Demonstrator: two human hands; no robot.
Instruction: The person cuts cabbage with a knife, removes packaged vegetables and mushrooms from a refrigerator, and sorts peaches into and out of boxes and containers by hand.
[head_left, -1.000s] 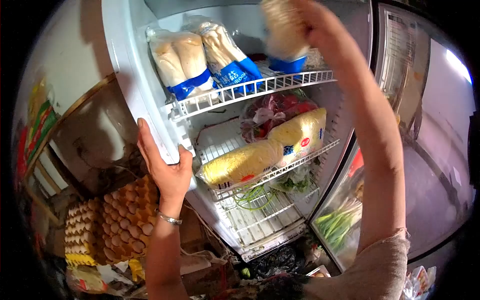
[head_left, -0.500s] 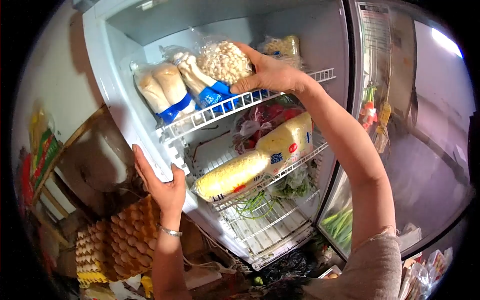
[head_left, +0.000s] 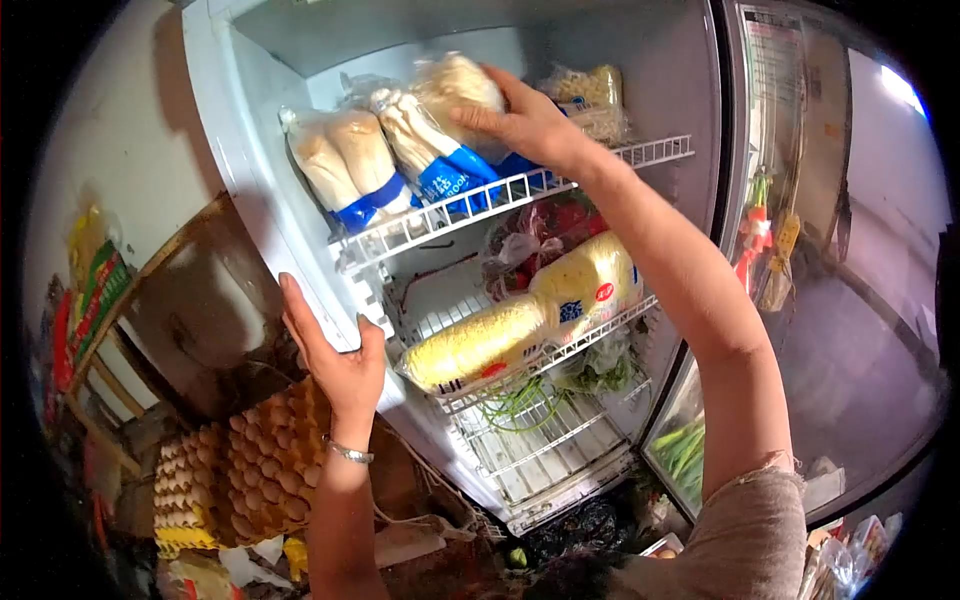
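Note:
My right hand [head_left: 525,120] grips a clear bag of pale mushrooms [head_left: 455,85] above the fridge's top wire shelf [head_left: 450,217]. Left of it on that shelf stand a blue-banded pack of long white mushrooms [head_left: 425,140] and a pack of thick pale stems [head_left: 350,165]. Another bagged pack [head_left: 590,95] sits at the shelf's right. Against the fridge's left edge rests my left hand [head_left: 345,375], fingers spread and holding nothing. Two yellow packs [head_left: 480,340] lie on the middle shelf, before a bag of something red [head_left: 535,240].
Trays of eggs [head_left: 260,465] are stacked at lower left, near a wooden chair [head_left: 150,270]. Greens [head_left: 600,370] lie low in the fridge. The glass door [head_left: 840,360] stands open at right. A black plastic bag [head_left: 580,530] is below the fridge.
My right hand has brought the mushroom bag down and left from high at the right, and it has tilted further back on the top shelf. My left hand stays on the fridge edge.

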